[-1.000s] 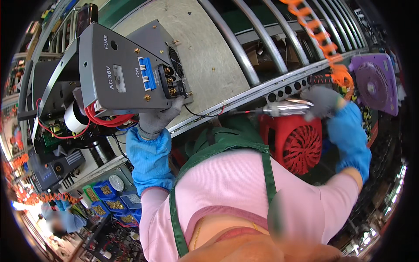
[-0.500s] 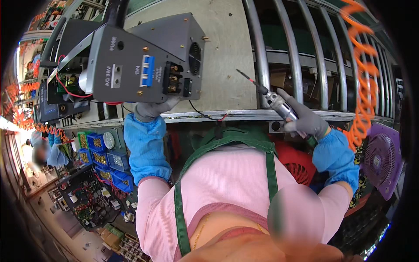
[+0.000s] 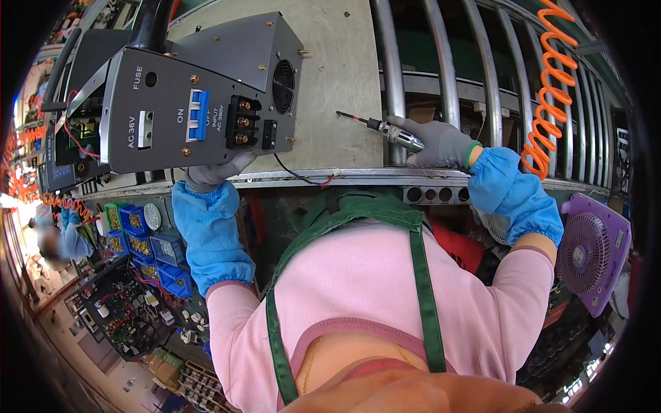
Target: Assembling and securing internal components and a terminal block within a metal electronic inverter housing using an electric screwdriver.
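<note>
A dark grey metal machine housing (image 3: pixel 175 89) stands on the wooden board, its front panel carrying a blue-and-white breaker switch (image 3: pixel 198 115), a black terminal block (image 3: pixel 243 122) and a round fan grille (image 3: pixel 283 86). My left hand (image 3: pixel 219 172), in a grey glove, is closed against the panel's near lower edge; some of its fingers are hidden there. Gripped in my gloved right hand (image 3: pixel 444 143) is a silver power screwdriver (image 3: pixel 403 138). Its long bit (image 3: pixel 351 117) points left over the board, apart from the housing. A thin black cable (image 3: pixel 296 173) with a red end hangs beneath the terminals.
Metal rollers (image 3: pixel 441 62) run to the right of the wooden board (image 3: pixel 330 76). A coiled orange air hose (image 3: pixel 547 103) hangs at the right, above a purple fan (image 3: pixel 585 255). Blue bins (image 3: pixel 141 246) of small brass parts stand lower left. Another person (image 3: pixel 69 237) is at far left.
My right hand has swung the screwdriver left and turned it flatter, over the rollers' near end and the board. The whole view has shifted slightly; my left hand stays at the housing.
</note>
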`<state>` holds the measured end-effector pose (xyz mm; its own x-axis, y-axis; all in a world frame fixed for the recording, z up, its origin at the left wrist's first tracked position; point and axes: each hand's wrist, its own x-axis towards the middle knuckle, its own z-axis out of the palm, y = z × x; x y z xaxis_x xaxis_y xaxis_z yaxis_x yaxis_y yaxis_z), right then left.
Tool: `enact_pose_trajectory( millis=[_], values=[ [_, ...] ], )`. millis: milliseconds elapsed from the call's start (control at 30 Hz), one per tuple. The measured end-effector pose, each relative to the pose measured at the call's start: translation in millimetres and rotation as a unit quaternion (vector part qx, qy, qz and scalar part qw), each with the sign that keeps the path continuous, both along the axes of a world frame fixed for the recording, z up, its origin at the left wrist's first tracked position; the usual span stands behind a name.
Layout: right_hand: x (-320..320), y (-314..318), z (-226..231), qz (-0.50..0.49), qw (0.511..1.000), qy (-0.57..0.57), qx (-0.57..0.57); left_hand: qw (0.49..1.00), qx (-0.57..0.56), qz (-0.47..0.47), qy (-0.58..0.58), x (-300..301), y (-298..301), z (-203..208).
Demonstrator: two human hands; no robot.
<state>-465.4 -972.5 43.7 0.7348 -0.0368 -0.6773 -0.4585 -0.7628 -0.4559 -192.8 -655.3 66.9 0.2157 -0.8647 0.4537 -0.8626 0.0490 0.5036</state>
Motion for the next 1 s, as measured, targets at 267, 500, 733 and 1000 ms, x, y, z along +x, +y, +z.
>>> enact_pose_trajectory(
  millis=[267, 500, 733, 1000],
  values=[
    [-11, 10, 13, -0.103, 0.986, -0.031, 0.126, 0.988, 0.004, -0.025, -0.152, 7, 9, -7],
    [-26, 27, 42, -0.208, 0.940, -0.101, 0.249, 0.988, -0.051, -0.067, 0.131, 0, -3, -4],
    [-22, 50, 26, -0.280, 0.884, -0.116, 0.357, 0.980, 0.003, -0.061, 0.190, 0, -1, -2],
    [-21, 70, 45, -0.279, 0.862, -0.152, 0.396, 0.923, 0.042, -0.022, 0.382, 2, 9, -25]
  ],
)
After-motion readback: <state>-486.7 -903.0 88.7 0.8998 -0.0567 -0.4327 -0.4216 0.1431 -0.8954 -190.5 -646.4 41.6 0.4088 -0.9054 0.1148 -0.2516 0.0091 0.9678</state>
